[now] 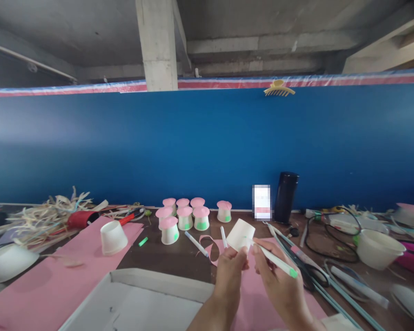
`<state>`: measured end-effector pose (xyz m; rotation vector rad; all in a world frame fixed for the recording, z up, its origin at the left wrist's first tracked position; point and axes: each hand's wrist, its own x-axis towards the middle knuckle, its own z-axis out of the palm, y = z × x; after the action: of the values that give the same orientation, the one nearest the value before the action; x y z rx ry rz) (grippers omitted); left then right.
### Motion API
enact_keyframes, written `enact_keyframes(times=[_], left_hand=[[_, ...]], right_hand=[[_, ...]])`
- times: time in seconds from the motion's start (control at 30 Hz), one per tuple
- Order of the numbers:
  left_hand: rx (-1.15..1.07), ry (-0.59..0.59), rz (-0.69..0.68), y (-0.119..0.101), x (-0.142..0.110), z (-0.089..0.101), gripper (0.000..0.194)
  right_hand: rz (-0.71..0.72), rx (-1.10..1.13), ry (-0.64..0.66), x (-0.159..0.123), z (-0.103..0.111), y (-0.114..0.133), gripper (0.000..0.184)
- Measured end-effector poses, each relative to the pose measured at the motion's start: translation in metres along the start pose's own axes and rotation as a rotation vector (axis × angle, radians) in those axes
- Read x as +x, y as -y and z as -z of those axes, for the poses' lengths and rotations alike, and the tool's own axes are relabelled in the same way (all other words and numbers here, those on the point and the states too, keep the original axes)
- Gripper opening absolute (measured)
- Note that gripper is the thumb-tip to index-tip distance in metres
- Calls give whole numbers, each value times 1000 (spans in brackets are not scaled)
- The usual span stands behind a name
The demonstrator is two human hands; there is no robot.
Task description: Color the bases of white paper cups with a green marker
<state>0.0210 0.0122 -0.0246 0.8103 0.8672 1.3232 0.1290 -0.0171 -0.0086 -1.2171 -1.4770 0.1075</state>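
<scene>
Currently, bench (189, 258) below; left hand (228, 276) and right hand (283, 287) above it, both nearly closed. Left pinches the cup (238, 231) by its lower edge, tilted, off the bench. Judged light, fairly stiff, easily dented; hold gently near an edge. Right grips the marker (277, 262), tip on or just over the cup's side. Green cap (143, 241) lies on the bench, well left.
</scene>
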Motion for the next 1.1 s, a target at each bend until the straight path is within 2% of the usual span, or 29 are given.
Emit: enact_keyframes(times=[0.1, 0.23, 0.53, 0.87, 1.1], left_hand=[[57, 37, -42, 2, 2, 2, 33], [111, 21, -63, 5, 2, 3, 36], [149, 21, -51, 3, 2, 5, 38], [-31, 47, -32, 7, 4, 3, 32], [-312, -6, 14, 7, 7, -1, 25]], right_hand=[[6, -10, -2, 0, 0, 0, 22], [19, -11, -9, 1, 0, 0, 21], [27, -3, -18, 1, -1, 1, 19], [30, 11, -13, 0, -3, 2, 17], [109, 46, -144, -1, 0, -3, 21]])
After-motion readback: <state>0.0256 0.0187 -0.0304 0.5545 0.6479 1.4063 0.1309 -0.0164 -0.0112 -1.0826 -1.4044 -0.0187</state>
